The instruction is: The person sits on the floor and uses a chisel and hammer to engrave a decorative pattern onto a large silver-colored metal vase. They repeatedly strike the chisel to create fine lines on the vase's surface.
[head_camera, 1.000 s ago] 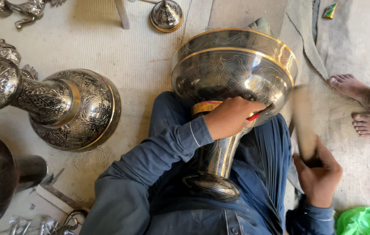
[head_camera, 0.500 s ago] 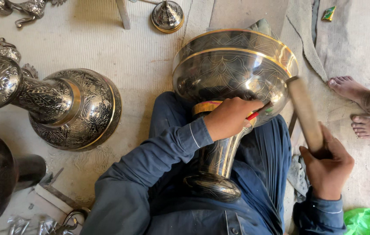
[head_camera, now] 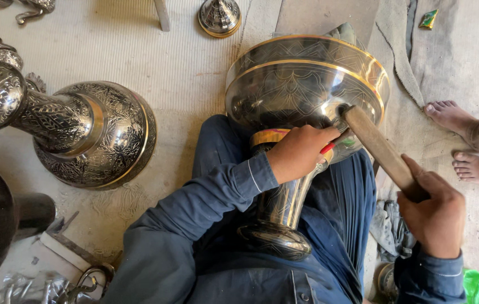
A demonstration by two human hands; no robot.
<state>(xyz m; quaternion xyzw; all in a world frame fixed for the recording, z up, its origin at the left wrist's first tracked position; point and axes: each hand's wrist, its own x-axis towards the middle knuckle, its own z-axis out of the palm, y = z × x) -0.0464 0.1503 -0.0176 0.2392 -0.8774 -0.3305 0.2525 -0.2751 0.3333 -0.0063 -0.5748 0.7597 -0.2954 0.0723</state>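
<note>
The engraved metal vase (head_camera: 307,84) lies across the person's lap, bowl pointing away. The left hand (head_camera: 298,152) is closed around a red-handled tool (head_camera: 329,147) pressed to the bowl. The right hand (head_camera: 433,217) grips a wooden mallet (head_camera: 377,146) firmly, its head touching the tool. A second vase (head_camera: 90,132) lies on the floor to the left; bare feet (head_camera: 464,141) are at right.

Bright daylight, sharp focus, glare on metal vase (head_camera: 307,84) (engraved).
</note>
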